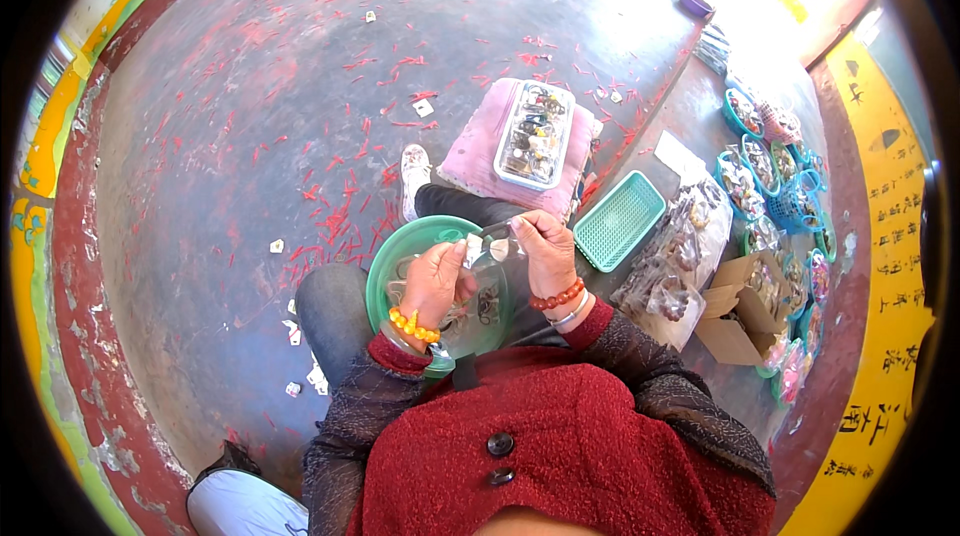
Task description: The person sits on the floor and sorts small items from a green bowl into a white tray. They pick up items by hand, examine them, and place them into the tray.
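Observation:
Both my hands are raised over a green plastic basin on my lap. My left hand, with yellow beads at the wrist, pinches a small white card with a darker mark on it. My right hand, with red-brown beads and a metal bangle, grips a small clear plastic bag by its edge, close to the card. Whether card and bag touch I cannot tell. Inside the basin lie several small ring-shaped pieces and clear packets, partly hidden by my hands.
Ahead, a clear lidded box of small items rests on a pink cushion. To the right are a green basket, bagged goods, a cardboard box and several filled baskets. Red scraps litter the floor.

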Demonstrator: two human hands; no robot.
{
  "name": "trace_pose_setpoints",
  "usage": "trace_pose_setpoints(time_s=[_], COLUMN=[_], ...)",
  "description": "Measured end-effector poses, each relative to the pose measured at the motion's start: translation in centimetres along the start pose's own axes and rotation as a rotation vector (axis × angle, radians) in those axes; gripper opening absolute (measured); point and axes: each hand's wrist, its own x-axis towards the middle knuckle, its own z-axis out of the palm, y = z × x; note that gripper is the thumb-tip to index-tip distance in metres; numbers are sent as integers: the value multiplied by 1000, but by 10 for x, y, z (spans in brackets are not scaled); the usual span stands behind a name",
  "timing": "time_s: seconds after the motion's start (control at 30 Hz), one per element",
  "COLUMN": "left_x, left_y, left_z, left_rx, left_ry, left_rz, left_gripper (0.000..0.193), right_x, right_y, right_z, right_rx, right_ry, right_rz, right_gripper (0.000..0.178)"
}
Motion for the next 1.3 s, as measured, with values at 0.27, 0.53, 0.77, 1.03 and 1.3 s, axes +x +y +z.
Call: trace_pose_setpoints(time_s=[0.27, 0.53, 0.77, 1.03, 1.3], left_x=[-1, 3, 6, 7, -1], left_y=[11, 6, -3, 3, 8], left_z=[-1, -8, -8, -7, -15], left_rx=[-108, -261, -279, -401, -207], left_ry=[-3, 97, -4, -31, -451], left_rz=[-46, -79, -150, -79, -64], left_gripper=[30, 29, 31, 33, 34], right_x=[2, 7, -3, 25, 39], right_y=[12, -32, -30, -22, -46], right_z=[-6, -9, -5, -19, -30], right_rx=[136, -877, -1111, -845, -218], right_ry=[-95, -257, -378, -356, -955], right_rz=[172, -781, -911, -533, 357], right_gripper=[10, 33, 19, 13, 30])
